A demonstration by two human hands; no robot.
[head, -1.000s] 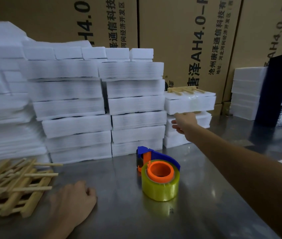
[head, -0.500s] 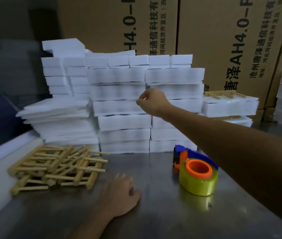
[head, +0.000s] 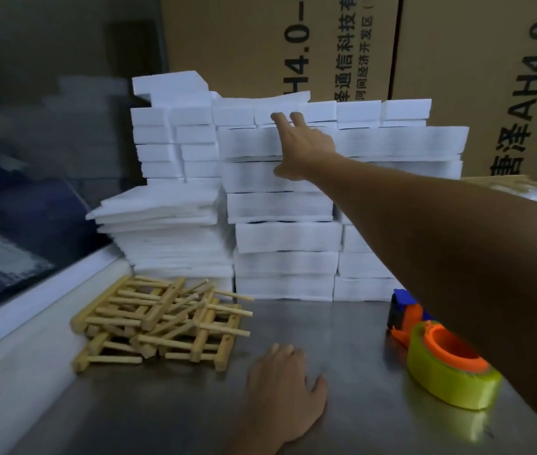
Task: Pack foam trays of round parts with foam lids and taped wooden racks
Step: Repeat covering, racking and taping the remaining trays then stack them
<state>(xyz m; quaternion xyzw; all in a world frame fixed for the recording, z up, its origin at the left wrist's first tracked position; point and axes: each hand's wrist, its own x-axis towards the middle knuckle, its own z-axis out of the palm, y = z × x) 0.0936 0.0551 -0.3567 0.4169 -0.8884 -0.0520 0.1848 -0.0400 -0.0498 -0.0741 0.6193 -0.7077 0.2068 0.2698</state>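
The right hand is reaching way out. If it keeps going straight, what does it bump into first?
Most likely the small white foam blocks atop the foam stack. The right hand points its straight fingers at that top row; whether they already touch is unclear.

The outstretched right hand [head: 303, 149] and its forearm cover part of the stacked white foam trays [head: 287, 236], so whether its fingertips [head: 277, 118] touch the small white foam blocks [head: 357, 110] on top cannot be told. The forearm also hides part of the orange-and-blue tape dispenser with its yellow roll [head: 441, 366]. At the right edge, a tray topped by a wooden rack [head: 520, 188] is cut off. The dark area past the counter's left edge [head: 14, 224] is blurred.
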